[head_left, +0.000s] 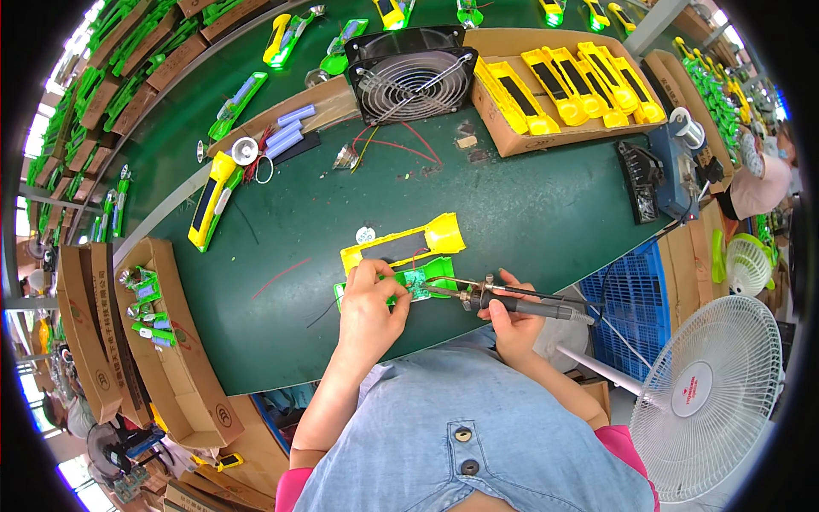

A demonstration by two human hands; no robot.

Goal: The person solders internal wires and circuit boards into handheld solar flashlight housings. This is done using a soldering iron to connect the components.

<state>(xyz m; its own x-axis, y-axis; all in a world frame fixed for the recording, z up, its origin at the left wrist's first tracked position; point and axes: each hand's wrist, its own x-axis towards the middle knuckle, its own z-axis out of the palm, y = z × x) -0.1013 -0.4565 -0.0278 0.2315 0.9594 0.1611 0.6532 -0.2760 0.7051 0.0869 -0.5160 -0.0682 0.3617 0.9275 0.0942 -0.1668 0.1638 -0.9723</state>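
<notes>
My right hand (514, 327) grips the soldering iron (536, 308) near the table's edge (435, 322); slipping might burn my left hand (368, 304), hold unclear.

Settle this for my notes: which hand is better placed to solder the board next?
Likely the right hand: it holds the iron, tip toward the board. The left hand is at the green shell, without an iron.

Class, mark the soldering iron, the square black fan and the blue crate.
Soldering iron (531, 306), head view: on its dark handle.
Square black fan (415, 87), head view: on its wire guard.
Blue crate (636, 299), head view: on its slotted side.
</notes>
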